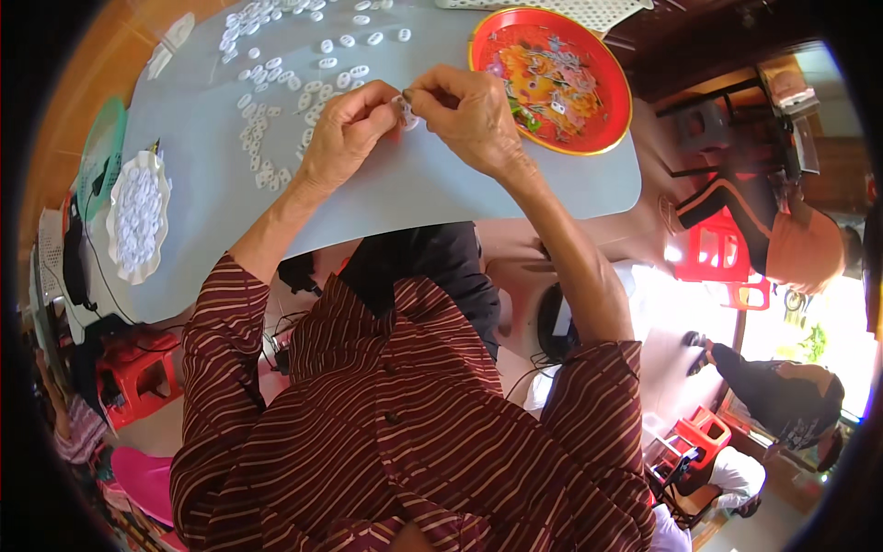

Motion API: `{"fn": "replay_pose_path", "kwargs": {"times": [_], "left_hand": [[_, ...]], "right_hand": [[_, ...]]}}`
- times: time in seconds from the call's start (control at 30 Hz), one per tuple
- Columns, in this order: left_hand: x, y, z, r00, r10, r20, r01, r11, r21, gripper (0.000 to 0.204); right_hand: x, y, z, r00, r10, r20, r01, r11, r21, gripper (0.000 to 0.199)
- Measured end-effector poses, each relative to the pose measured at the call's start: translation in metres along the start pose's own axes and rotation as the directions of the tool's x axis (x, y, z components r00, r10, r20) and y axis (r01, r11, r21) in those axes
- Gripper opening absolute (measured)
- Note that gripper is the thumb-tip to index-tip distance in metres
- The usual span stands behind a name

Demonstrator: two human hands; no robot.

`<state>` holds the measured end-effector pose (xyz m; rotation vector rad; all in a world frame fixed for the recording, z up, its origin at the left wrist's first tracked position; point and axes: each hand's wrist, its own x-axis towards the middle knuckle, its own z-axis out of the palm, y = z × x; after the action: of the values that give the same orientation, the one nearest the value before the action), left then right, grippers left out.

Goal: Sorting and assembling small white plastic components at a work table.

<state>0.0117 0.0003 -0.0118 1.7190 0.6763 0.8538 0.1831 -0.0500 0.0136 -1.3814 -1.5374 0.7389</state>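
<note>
Both hands meet over the grey table [405,189], pinching a small white oval plastic piece [409,118] between their fingertips. My left hand [349,133] grips its left side. My right hand [474,115] has thumb and forefinger closed at its upper right, beside a small dark spot; whether that is a separate part I cannot tell. Beyond and left of my hands lie many similar white oval pieces [326,63] with dark openings, loosely spread. Smaller white pieces [258,138] lie in a patch left of my left hand. My fingers hide much of the held piece.
A red round tray [618,101] with a gold rim and small loose parts stands right of my right hand. At the left are a scalloped white dish [158,230] of white pieces and a green basket [97,147]. Red stools [713,248] and other people are farther off.
</note>
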Motion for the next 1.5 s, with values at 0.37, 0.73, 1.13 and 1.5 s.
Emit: {"fn": "replay_pose_path", "kwargs": {"times": [0.37, 0.73, 1.13, 1.5], "left_hand": [[-0.003, 0.002, 0.006, 0.999, -0.011, 0.035, 0.01, 1.0, 0.024, 0.013], [-0.005, 0.005, 0.008, 0.999, -0.04, 0.03, 0.039, 0.998, 0.039, 0.012], [-0.006, 0.003, 0.008, 1.0, -0.002, 0.016, 0.001, 0.998, 0.07, 0.014], [-0.007, 0.002, 0.009, 1.0, -0.02, -0.016, 0.02, 0.999, 0.031, 0.015]], "right_hand": [[0.003, 0.031, -0.12, 0.986, 0.016, 0.167, 0.085, 0.81, -0.58, 0.013], [0.004, 0.03, -0.12, 0.972, 0.113, 0.204, 0.046, 0.764, -0.644, 0.013], [0.008, 0.029, -0.117, 0.955, 0.07, 0.288, 0.158, 0.703, -0.694, 0.011], [0.041, 0.024, -0.091, 0.93, 0.203, 0.305, 0.222, 0.352, -0.909, 0.013]]}}
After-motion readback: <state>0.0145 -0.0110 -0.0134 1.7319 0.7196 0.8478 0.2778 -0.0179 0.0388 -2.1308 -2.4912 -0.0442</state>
